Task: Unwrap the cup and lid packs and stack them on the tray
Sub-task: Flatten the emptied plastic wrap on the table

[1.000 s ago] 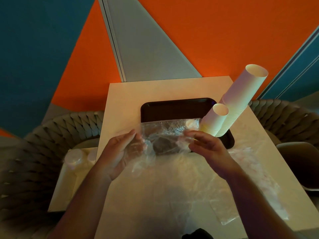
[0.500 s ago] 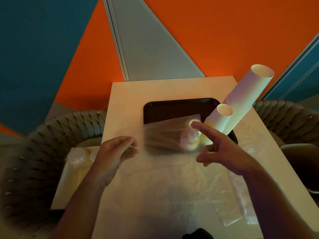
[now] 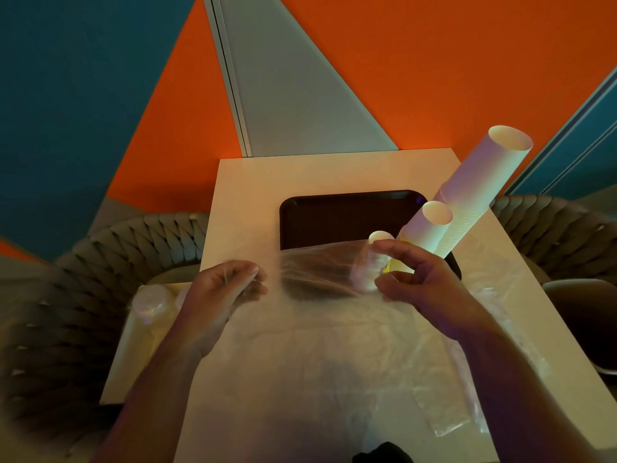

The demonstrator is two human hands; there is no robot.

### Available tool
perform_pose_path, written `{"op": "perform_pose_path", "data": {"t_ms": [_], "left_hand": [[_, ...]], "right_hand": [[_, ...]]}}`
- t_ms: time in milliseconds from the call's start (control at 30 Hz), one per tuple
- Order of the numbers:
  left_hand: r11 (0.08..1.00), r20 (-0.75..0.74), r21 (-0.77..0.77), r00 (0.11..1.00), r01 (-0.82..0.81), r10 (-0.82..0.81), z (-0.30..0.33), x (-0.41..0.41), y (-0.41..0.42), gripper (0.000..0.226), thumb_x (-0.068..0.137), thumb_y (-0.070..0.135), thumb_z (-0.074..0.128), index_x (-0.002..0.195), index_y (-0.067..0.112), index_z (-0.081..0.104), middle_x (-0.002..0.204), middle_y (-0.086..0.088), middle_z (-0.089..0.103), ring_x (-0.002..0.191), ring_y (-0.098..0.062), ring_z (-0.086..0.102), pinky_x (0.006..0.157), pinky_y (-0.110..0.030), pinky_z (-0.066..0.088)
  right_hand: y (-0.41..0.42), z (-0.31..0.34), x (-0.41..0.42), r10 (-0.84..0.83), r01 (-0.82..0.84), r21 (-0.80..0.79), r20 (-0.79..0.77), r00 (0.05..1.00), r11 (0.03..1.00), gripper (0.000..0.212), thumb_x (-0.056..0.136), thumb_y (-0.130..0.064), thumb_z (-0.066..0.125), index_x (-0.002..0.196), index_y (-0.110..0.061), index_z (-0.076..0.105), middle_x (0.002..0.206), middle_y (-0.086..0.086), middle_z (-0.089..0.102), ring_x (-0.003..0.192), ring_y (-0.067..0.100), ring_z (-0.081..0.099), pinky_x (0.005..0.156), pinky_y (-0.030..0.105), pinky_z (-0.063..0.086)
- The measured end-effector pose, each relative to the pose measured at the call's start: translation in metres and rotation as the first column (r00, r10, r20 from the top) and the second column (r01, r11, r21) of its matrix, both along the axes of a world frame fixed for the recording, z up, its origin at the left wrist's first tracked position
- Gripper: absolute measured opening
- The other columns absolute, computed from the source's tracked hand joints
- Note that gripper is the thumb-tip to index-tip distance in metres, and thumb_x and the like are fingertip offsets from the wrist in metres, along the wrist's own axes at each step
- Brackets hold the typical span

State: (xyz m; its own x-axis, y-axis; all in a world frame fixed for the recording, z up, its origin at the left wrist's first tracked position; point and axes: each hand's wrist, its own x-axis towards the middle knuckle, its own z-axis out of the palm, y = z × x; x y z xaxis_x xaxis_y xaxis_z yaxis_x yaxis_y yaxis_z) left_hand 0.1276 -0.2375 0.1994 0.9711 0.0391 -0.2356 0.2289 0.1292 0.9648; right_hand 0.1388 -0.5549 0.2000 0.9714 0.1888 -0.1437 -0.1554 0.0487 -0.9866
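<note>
Two cup stacks already stand on the tray point(image 3: 334, 212): the tall cup stack point(image 3: 480, 188) at about two o'clock from your hands and the short cup stack point(image 3: 425, 228) just in front of it. You are, I judge, mid-unwrap on the plastic wrap point(image 3: 320, 272), stretched between your hands over the tray's near edge. Your left hand point(image 3: 220, 292) pinches the wrap's edge at nine o'clock, fingers curled on the film. Your right hand point(image 3: 424, 285) at three o'clock has thumb and fingers bent round the small pale stack point(image 3: 367, 272) inside the wrap; whether they truly grip it, I cannot tell. Next, likely slide that stack free and stand it at twelve o'clock on the tray
</note>
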Motion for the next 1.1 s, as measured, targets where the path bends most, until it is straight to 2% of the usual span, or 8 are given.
{"op": "perform_pose_path", "data": {"t_ms": [167,333,500,600,667,800,900,1100], "left_hand": [[1.0,0.016,-0.004,1.0,0.001,-0.001,0.001,-0.003,0.001,0.015,0.086,0.018,0.064,0.093,0.007,0.071,0.09,-0.007,0.071,0.079,-0.019,0.069,0.072,-0.027,0.057],[0.999,0.04,-0.039,0.999,-0.036,0.038,0.002,-0.005,0.002,0.055,0.083,0.0,0.069,0.124,0.027,0.042,0.101,-0.013,0.074,0.076,-0.025,0.071,0.071,-0.028,0.06],[0.992,0.185,0.115,0.979,0.06,-0.081,0.001,-0.009,0.011,0.045,0.09,-0.01,0.061,0.114,0.028,0.054,0.118,-0.007,0.069,0.075,-0.024,0.07,0.068,-0.027,0.058],[0.973,0.144,0.174,0.974,0.15,-0.176,-0.002,-0.011,0.019,0.032,0.092,-0.005,0.061,0.111,0.019,0.07,0.112,-0.004,0.072,0.08,-0.022,0.069,0.071,-0.025,0.056],[0.972,0.094,0.146,0.975,0.185,-0.2,-0.002,-0.011,0.023,0.041,0.091,-0.001,0.064,0.123,0.024,0.066,0.098,-0.01,0.074,0.083,-0.023,0.069,0.074,-0.026,0.056],[0.944,0.036,0.048,0.943,0.328,-0.33,-0.002,-0.008,0.032,0.056,0.081,0.009,0.073,0.134,0.024,0.06,0.12,-0.003,0.07,0.096,-0.032,0.07,0.076,-0.029,0.057],[0.898,-0.016,0.06,0.9,0.436,-0.436,0.002,-0.007,0.035,0.071,0.076,0.009,0.078,0.138,0.033,0.054,0.119,0.007,0.07,0.098,-0.032,0.07,0.079,-0.03,0.058],[0.85,0.008,0.041,0.851,0.525,-0.526,0.007,-0.003,0.049,0.099,0.069,0.0,0.082,0.147,0.042,0.037,0.144,0.035,0.041,0.1,-0.026,0.069,0.064,-0.03,0.057]], "right_hand": [[-0.001,0.002,-0.003,0.01,-0.007,0.06,-0.047,0.999,0.998,0.048,0.074,-0.002,0.076,0.12,-0.014,0.071,0.128,0.005,0.07,0.093,0.021,0.071,0.078,0.028,0.057],[0.01,-0.002,-0.005,-0.07,0.068,-0.069,-0.025,0.997,0.995,0.031,0.091,0.005,0.067,0.109,-0.017,0.077,0.111,0.006,0.076,0.083,0.018,0.072,0.069,0.023,0.057],[0.007,0.002,-0.009,0.029,-0.031,-0.074,-0.027,0.999,0.997,0.067,0.087,0.014,0.067,0.138,-0.028,0.06,0.102,-0.006,0.073,0.08,0.01,0.068,0.068,0.024,0.056],[0.005,0.004,-0.011,0.087,-0.088,-0.057,-0.015,0.996,0.994,0.09,0.08,0.024,0.066,0.143,-0.039,0.053,0.138,-0.02,0.057,0.1,0.019,0.071,0.07,0.032,0.059],[0.007,0.004,-0.013,0.033,-0.033,-0.038,-0.001,0.999,0.999,0.08,0.08,0.021,0.068,0.135,-0.036,0.061,0.146,-0.016,0.053,0.102,0.022,0.071,0.075,0.032,0.059],[0.016,0.004,-0.018,-0.067,0.065,-0.034,-0.043,0.997,0.997,0.042,0.087,0.007,0.069,0.119,-0.02,0.073,0.131,-0.001,0.068,0.092,0.016,0.069,0.067,0.027,0.059],[0.021,0.003,-0.021,-0.033,0.03,-0.066,-0.034,0.999,0.997,0.062,0.085,0.011,0.071,0.133,-0.028,0.065,0.111,-0.001,0.074,0.083,0.012,0.069,0.064,0.026,0.058],[0.017,0.014,-0.03,0.174,-0.18,-0.105,-0.068,0.982,0.978,0.106,0.077,0.019,0.074,0.151,-0.047,0.037,0.155,-0.017,0.037,0.12,0.024,0.066,0.058,0.031,0.059]]}}
